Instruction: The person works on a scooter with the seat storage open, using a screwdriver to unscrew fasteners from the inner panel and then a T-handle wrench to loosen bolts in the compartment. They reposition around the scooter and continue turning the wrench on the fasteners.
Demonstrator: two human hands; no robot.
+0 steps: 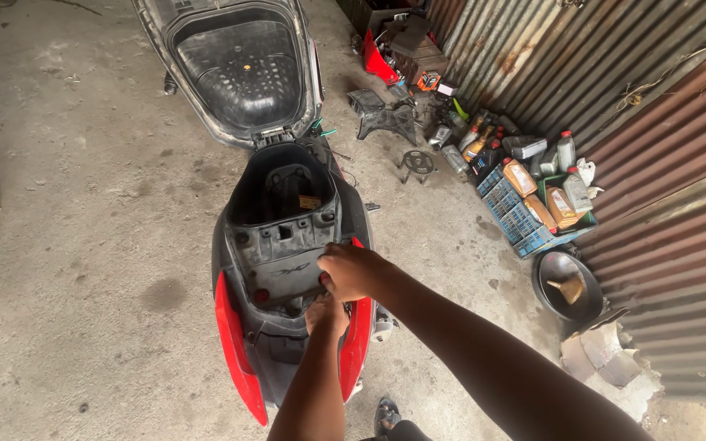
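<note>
Reaching down from the bottom edge, the person's two bare arms meet over the rear of a red scooter point(239, 343). The left hand point(326, 314) sits lower, fingers pushed down against the grey plastic tail section point(275, 269) just behind the storage well; whether it grips anything there cannot be told, since the fingertips are hidden. The right hand point(351, 271) lies just above it, curled with fingers bent inward, pressing on the right edge of the same grey panel; what it may hold, if anything, is covered by the knuckles. The two hands are touching or nearly so.

Beyond them the storage well point(281, 189) stands open, dark inside. Past that the seat point(243, 69) is tipped up on its hinge, its black underside facing the camera.

The scooter rests on a stained concrete floor point(83, 204). To the right, near a rusty corrugated metal wall point(663, 163), a round black pan point(569, 286) holds a tan funnel. Farther along, a blue crate point(516, 216) and the ground around it carry oil bottles point(569, 196) in orange, grey and white. Loose black scooter parts point(386, 114) lie farther back.
</note>
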